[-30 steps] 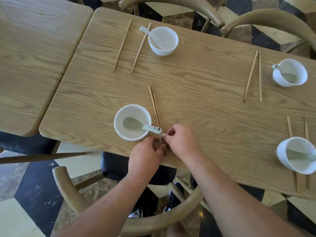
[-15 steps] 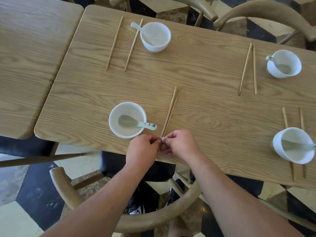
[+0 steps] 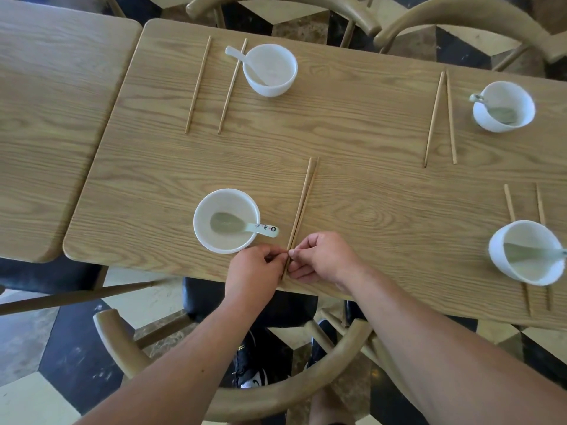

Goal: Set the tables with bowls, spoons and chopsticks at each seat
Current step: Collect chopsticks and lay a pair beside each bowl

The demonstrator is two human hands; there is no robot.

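Observation:
A pair of wooden chopsticks [image 3: 303, 200] lies side by side on the wooden table [image 3: 352, 124], just right of a white bowl [image 3: 202, 210] with a spoon [image 3: 242, 225] in it. My left hand [image 3: 254, 271] and my right hand [image 3: 322, 256] both pinch the near ends of this pair at the table's front edge. Three other seats each have a white bowl with a spoon and a pair of chopsticks: far left bowl [image 3: 276, 84], far right bowl [image 3: 521, 118], near right bowl [image 3: 497, 259].
A second wooden table [image 3: 46, 118] adjoins on the left. Curved wooden chair backs stand at the near edge [image 3: 276, 400] and beyond the far edge [image 3: 460, 16]. The near right bowl rests on top of its chopsticks [image 3: 507, 200].
The chopsticks swung from leaning left to leaning right, then stayed there. Both hands keep pinching their near ends. The camera view shifted slightly.

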